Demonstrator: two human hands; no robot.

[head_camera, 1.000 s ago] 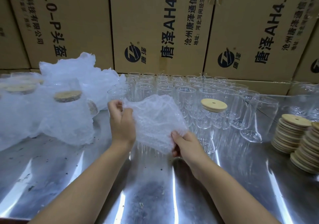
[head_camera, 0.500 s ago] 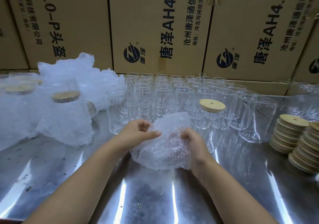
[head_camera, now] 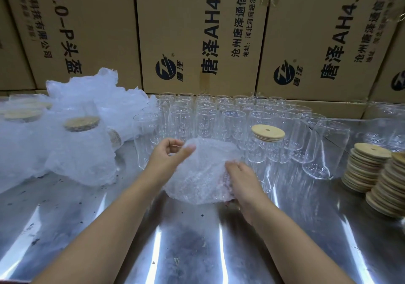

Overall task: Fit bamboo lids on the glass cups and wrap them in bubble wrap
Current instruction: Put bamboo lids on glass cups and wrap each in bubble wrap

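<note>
A crumpled sheet of bubble wrap (head_camera: 203,172) sits low over the steel table in front of me. My left hand (head_camera: 168,156) pinches its upper left edge between thumb and fingers. My right hand (head_camera: 241,178) grips its right side, fingers tucked into the wrap. Behind them stand several rows of bare glass cups (head_camera: 208,119). One cup on the right carries a bamboo lid (head_camera: 267,132). Loose bamboo lids (head_camera: 370,165) are stacked at the right edge. Wrapped, lidded cups (head_camera: 81,148) stand at the left.
A pile of loose bubble wrap (head_camera: 94,95) lies at the back left. One glass cup (head_camera: 324,150) leans tilted beside the lid stacks. Printed cardboard boxes (head_camera: 197,32) wall off the back. The shiny steel table (head_camera: 175,240) stretches toward me.
The bubble wrap, held up spread between both hands a second ago, has come down toward the table and is now bunched; my hands have closed in on it.
</note>
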